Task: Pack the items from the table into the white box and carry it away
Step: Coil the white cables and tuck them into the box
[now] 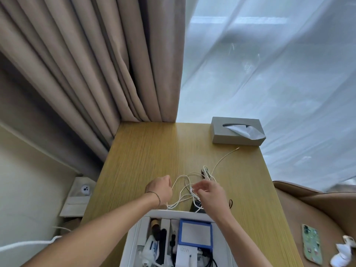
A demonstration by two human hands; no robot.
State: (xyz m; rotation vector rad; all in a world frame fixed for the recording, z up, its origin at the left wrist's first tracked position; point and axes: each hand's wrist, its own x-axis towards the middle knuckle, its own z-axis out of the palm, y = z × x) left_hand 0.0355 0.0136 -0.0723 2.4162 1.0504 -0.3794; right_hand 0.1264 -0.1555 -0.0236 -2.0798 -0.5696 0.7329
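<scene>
— Just beyond the far rim of the white box (143,223), what is going on with that tangle?

— Both hands are working the white cable (182,185). The left hand (160,187) is curled closed at the cable's left loop, and the strand runs out from under its fingers toward the box rim. The right hand (209,191) pinches a bend of the same cable between thumb and fingertips, on the side of the box's far right corner.

— Why two hands on one cord?

— I judge it is being gathered into a coil. Loose, it sprawls: one end trails well beyond the box toward the grey tissue box (236,136) at the table's far edge. Holding it at two spots lets the loops be drawn together so it fits.

— Is anything else caught in it?

— A dark, small object (194,206) sits just past the box's far rim, under the right hand, touching the loops. I cannot tell what it is. A dark plug or clip (203,173) lies further out in the tangle.

— And the box itself?

— It rests on the wooden table (146,151) at the near edge, open, partly filled: a blue-framed item (195,235) right of centre and a white 120W charger pack (187,254) nearer the camera, with dark cords alongside. It sits close so each item drops in with a short reach.

— What remains?

— By my reckoning, the cable and the dark pieces beyond the rim. A phone (312,243) lies right of the box on a brown seat; whether it belongs to the packing I cannot say.
</scene>
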